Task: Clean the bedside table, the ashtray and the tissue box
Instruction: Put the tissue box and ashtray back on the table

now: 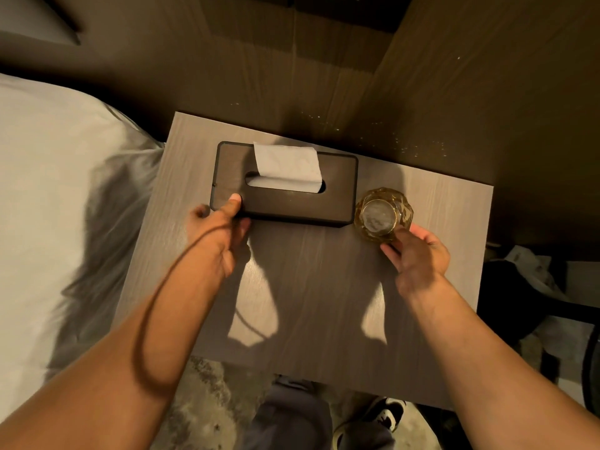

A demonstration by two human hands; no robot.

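Note:
A dark brown tissue box [292,203] with a white tissue [287,167] sticking out of its slot lies across the far half of the grey wood bedside table [311,287]. My left hand [220,228] grips the box at its near left corner, thumb on the top face. An amber faceted glass ashtray [383,214] stands just right of the box. My right hand [417,251] holds the ashtray by its near right rim, fingers closed on it.
A bed with white sheets [48,206] borders the table on the left. Dark wood wall panels [324,76] rise behind the table. A dark bag or bin [519,293] sits on the right. My legs and a shoe [383,417] stand on the floor below the table's near edge.

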